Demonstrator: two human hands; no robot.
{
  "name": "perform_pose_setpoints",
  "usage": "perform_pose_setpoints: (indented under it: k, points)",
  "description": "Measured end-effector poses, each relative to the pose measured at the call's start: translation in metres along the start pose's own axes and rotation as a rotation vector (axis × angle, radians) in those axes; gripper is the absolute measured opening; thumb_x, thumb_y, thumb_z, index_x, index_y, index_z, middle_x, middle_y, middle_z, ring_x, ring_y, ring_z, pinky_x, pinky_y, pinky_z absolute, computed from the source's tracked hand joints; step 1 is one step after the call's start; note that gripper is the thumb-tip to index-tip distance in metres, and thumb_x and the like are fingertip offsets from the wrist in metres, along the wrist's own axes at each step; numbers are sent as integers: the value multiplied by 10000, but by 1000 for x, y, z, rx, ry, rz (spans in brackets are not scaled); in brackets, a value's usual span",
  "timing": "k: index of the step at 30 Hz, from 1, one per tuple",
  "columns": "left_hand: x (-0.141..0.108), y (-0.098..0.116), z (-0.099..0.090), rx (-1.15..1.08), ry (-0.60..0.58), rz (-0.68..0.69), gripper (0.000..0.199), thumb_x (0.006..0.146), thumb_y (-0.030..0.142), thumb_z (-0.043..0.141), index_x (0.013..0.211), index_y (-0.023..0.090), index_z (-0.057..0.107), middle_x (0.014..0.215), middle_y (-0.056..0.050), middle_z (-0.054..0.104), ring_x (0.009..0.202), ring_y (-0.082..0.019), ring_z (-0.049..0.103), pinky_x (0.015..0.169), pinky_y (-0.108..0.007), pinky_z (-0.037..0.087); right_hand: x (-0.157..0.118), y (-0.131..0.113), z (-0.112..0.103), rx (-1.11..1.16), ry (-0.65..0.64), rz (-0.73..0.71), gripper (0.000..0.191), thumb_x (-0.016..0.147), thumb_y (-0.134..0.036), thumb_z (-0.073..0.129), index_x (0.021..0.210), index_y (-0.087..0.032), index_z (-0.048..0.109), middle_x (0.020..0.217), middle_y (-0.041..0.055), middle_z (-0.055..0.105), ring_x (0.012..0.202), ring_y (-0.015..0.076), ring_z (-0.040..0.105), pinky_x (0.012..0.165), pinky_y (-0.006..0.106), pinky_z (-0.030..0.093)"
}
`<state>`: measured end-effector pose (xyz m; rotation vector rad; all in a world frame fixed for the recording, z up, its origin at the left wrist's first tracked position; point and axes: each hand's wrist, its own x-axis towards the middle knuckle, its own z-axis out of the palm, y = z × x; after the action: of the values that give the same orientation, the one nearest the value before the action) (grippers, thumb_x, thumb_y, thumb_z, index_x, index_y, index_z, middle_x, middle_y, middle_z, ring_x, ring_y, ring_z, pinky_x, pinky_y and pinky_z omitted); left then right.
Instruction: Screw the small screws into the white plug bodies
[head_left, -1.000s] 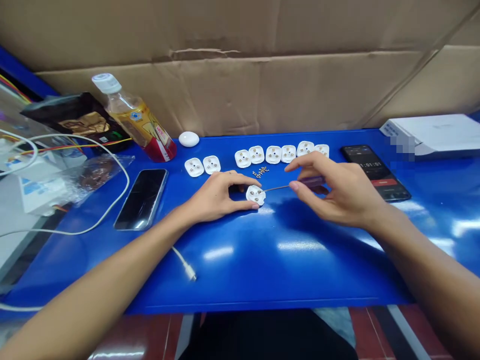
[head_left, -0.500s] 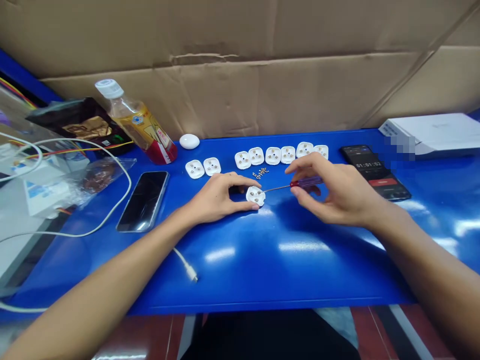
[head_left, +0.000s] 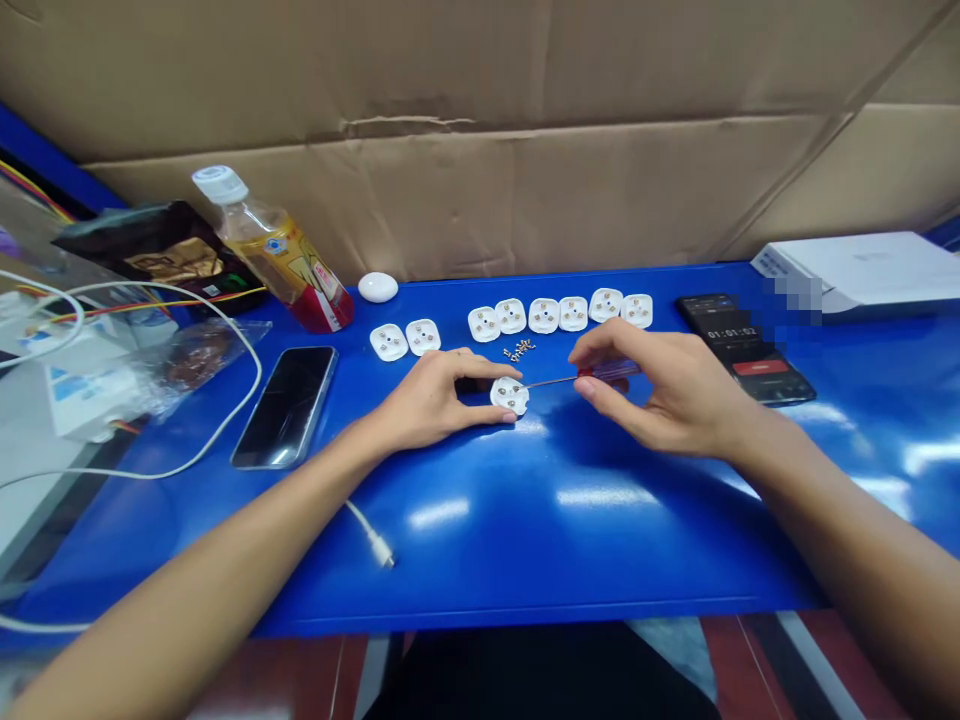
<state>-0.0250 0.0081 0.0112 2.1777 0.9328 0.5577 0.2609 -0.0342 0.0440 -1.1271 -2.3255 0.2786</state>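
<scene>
Between the thumb and fingers of my left hand (head_left: 431,400) is a small white plastic plug housing (head_left: 509,398) with metal parts inside, resting on the blue table. My right hand (head_left: 667,390) grips the handle of a screwdriver (head_left: 553,380), its thin shaft pointing left. The screwdriver's tip meets the upper right part of the housing; whether it sits in a screw is too small to tell. Just behind lies a little pile of brass-coloured screws (head_left: 519,350). Several similar white housings (head_left: 544,315) stand in a row farther back, and two more (head_left: 388,342) lie to the left.
A phone (head_left: 285,408) lies left, near a tilted drink bottle (head_left: 281,250) and a white oval object (head_left: 378,287). White cables (head_left: 381,550) cross the left side. Right are a phone with a running timer (head_left: 746,350) and a white box (head_left: 862,270). Cardboard (head_left: 525,200) stands behind.
The view has shifted very slightly. Both hands keep their grip, and the screwdriver's tip stays at the housing; its handle appears to have turned a little in my right fingers.
</scene>
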Motion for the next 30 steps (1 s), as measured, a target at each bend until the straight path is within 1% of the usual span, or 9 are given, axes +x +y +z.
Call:
perform_pose_setpoints:
  k: [2, 6, 9, 11, 16, 22, 24, 27, 30]
  points:
    - [0, 0, 0, -4, -1, -5, 480, 867, 472, 907, 1291, 261, 822, 1128, -55, 837, 974, -240, 730, 930, -365, 543, 1, 0, -1, 8, -23, 6, 98, 998, -320, 635, 1061, -246, 653, 944, 47, 811, 743, 223, 759, 649, 324, 528]
    - [-1, 0, 0, -11, 10, -4, 491, 863, 486, 908, 1291, 263, 822, 1124, -53, 838, 975, -244, 732, 927, -370, 550, 1, -3, 0, -116, 15, 75, 186, 1049, -410, 604, 981, -252, 676, 658, -9, 719, 512, 194, 639, 544, 323, 425]
    - [-1, -1, 1, -6, 14, 4, 475, 866, 481, 905, 1280, 262, 825, 1135, -52, 839, 989, -251, 738, 927, -369, 549, 1, -6, 0, -118, 28, 46, 163, 1009, -370, 635, 1086, -231, 667, 862, 50, 794, 692, 241, 731, 640, 348, 505]
    - [0, -2, 2, -2, 20, 14, 457, 874, 469, 902, 1272, 257, 826, 1150, -51, 840, 1011, -255, 743, 941, -371, 546, 2, -7, -1, -84, -22, 13, 148, 987, -313, 633, 1109, -230, 655, 997, 77, 810, 805, 259, 762, 702, 361, 540]
    - [0, -2, 5, -21, 44, 41, 424, 882, 461, 900, 1236, 236, 835, 1203, -50, 837, 1100, -266, 756, 1003, -379, 546, 10, -13, -7, -36, -128, 57, 91, 1008, -280, 611, 969, -251, 688, 764, 11, 778, 646, 225, 720, 595, 332, 445]
    - [-1, -2, 8, -3, 56, 47, 401, 902, 454, 876, 1236, 238, 831, 1202, -67, 830, 1127, -283, 741, 1022, -411, 557, 26, -25, -7, 98, -67, 285, 243, 987, -332, 660, 761, -246, 679, 680, 7, 750, 599, 204, 676, 591, 344, 441]
    - [-1, -2, 6, 5, 44, 48, 406, 912, 458, 862, 1246, 231, 825, 1219, -77, 825, 1135, -287, 738, 1036, -427, 553, 28, -28, -5, 122, -75, 361, 265, 992, -340, 657, 749, -242, 695, 641, 8, 726, 570, 202, 655, 564, 346, 425]
    - [-1, 0, -2, 43, 11, 63, 468, 936, 465, 824, 1332, 219, 789, 1261, -97, 811, 1148, -292, 736, 1049, -440, 546, 26, -27, 0, 130, -44, 363, 239, 1003, -358, 655, 815, -235, 736, 652, 10, 726, 555, 200, 642, 533, 342, 413]
    - [-2, 3, -17, 122, -57, 95, 496, 965, 365, 747, 1439, 224, 727, 1310, -103, 787, 1144, -279, 737, 1034, -415, 546, 22, -23, 2, 148, 54, 324, 187, 991, -363, 681, 874, -229, 738, 721, 9, 752, 599, 191, 666, 559, 325, 444]
